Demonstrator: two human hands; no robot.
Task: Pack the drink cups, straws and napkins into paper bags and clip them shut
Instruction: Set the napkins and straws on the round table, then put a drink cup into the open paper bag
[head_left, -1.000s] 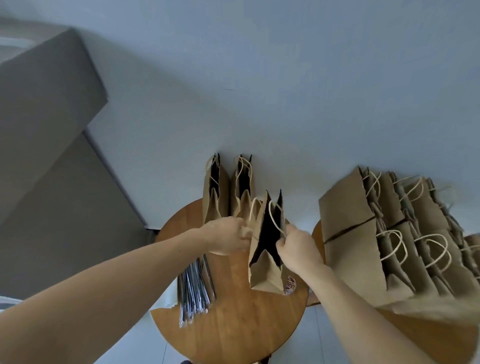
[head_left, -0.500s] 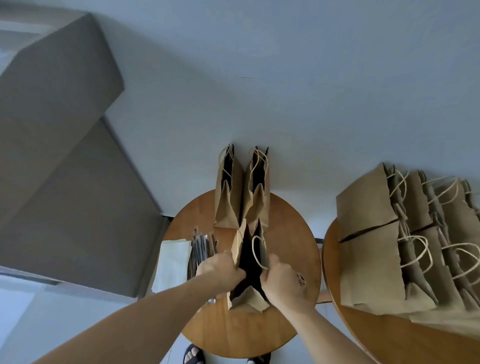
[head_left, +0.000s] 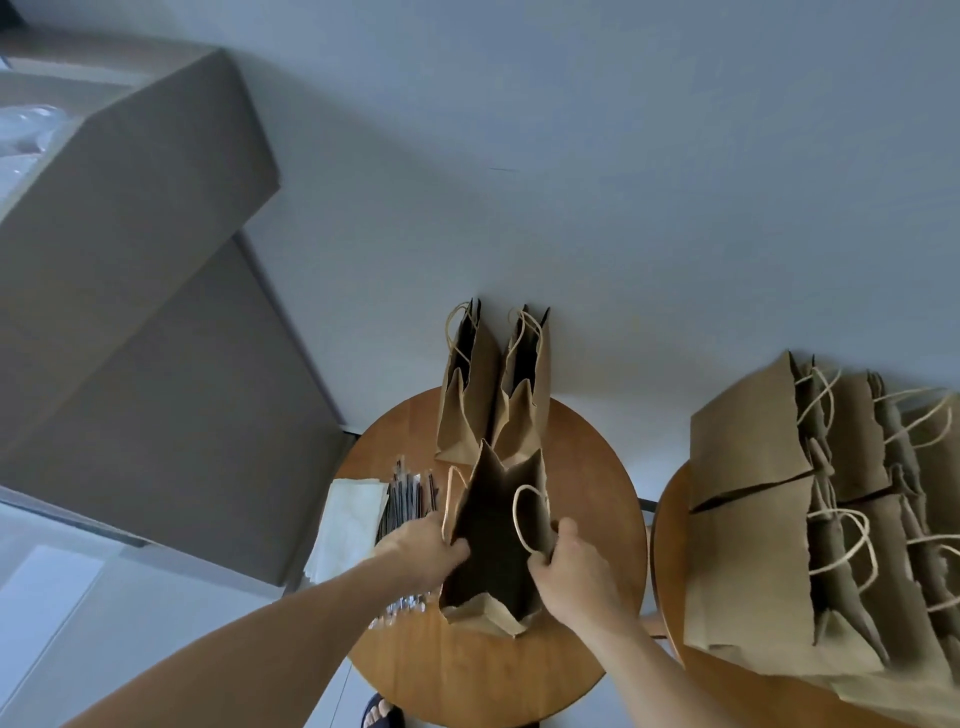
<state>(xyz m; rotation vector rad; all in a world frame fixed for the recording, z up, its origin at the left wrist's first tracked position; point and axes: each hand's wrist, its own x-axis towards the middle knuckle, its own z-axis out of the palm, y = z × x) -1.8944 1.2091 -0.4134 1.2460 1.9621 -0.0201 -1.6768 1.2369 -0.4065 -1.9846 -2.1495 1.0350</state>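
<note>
A brown paper bag (head_left: 493, 540) stands on the small round wooden table (head_left: 587, 499), its mouth pulled wide and dark inside. My left hand (head_left: 423, 551) grips the bag's left rim and my right hand (head_left: 566, 566) grips its right rim by the rope handle. Two more open paper bags (head_left: 493, 384) stand behind it against the wall. Wrapped straws (head_left: 410, 493) and a stack of white napkins (head_left: 348, 519) lie on the table's left side, partly hidden by my left arm. No cups are in view.
A second round table (head_left: 670, 582) on the right carries several folded paper bags (head_left: 769, 519) in a leaning stack. Large cardboard boxes (head_left: 130, 312) rise at the left. A foot in a sandal (head_left: 382, 712) shows below the table edge.
The bag has come down onto the table and its mouth has been spread wider between both hands. The view has tilted, and the napkins now show.
</note>
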